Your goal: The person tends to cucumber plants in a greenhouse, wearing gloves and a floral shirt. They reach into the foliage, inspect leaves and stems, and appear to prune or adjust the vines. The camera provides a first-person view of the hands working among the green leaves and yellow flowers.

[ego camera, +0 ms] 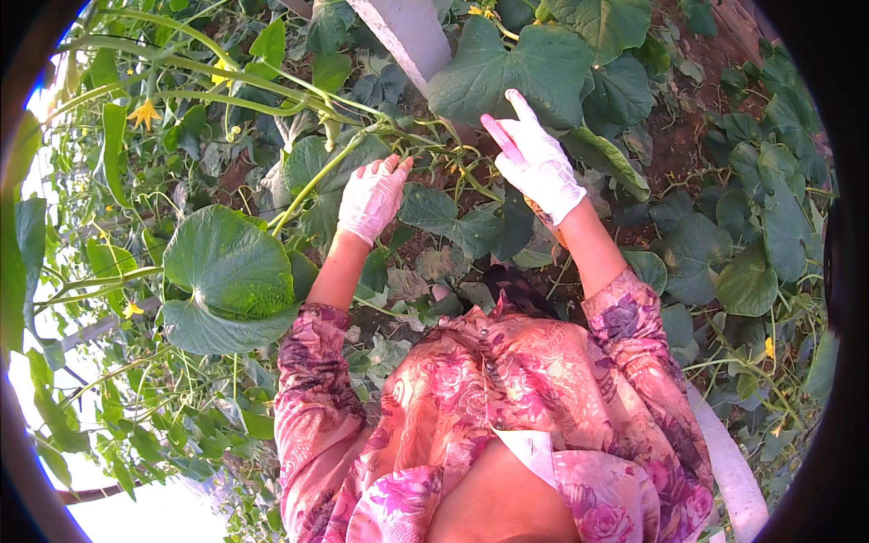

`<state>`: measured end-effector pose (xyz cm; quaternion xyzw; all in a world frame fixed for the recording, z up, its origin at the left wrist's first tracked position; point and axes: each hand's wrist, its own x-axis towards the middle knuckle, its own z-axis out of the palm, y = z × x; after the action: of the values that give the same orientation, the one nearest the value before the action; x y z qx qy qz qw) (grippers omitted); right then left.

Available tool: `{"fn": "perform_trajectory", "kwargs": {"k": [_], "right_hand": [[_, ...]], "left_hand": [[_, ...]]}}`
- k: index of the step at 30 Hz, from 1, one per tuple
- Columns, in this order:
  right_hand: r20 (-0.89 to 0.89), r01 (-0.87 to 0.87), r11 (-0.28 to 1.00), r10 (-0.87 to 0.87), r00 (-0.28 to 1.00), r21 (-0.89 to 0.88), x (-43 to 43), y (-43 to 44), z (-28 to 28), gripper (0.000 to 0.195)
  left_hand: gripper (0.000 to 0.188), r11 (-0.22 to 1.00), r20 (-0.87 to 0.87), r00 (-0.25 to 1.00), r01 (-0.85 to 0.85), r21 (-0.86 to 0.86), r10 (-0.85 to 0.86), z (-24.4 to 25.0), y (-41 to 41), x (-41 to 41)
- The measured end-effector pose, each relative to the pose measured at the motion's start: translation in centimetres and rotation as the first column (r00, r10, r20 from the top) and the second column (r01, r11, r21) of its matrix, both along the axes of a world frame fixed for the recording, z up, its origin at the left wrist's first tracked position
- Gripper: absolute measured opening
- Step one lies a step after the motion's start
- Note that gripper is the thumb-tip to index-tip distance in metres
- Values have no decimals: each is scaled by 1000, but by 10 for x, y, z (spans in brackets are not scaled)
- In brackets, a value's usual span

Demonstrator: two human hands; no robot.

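Observation:
Both my hands wear thin white gloves. My left hand is at the vine stem, its fingertips bent against thin green shoots; whether they pinch one is hard to tell. To the right, my right hand is raised beside a broad green leaf, with two fingers stretched out towards it. A pink thing lies along one of those fingers; it cannot be told whether it is a covering or something held. Tendrils and small shoots fill the gap between my hands.
Thick vines with yellow flowers spread on the left. A large round leaf hangs near my left forearm. A pale post stands ahead, and a whitish curved beam runs at the lower right. Dense leaves lie to the right.

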<state>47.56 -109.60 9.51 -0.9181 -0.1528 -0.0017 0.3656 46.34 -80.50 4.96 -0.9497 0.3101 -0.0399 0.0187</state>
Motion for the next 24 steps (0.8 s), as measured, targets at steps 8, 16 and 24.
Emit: {"fn": "perform_trajectory", "kwargs": {"k": [8,16,24], "right_hand": [[-37,72,972,-65,997,224,19,-9,0,42],[251,-125,992,117,961,15,15,-25,-10,59],[236,-95,993,75,969,73,6,-28,-7,64]], "left_hand": [[52,705,-468,563,-676,215,682,-63,65,32],[54,-671,-745,660,-509,-540,99,-54,3,60],[40,-328,-612,791,-581,-745,-12,-57,25,78]]}}
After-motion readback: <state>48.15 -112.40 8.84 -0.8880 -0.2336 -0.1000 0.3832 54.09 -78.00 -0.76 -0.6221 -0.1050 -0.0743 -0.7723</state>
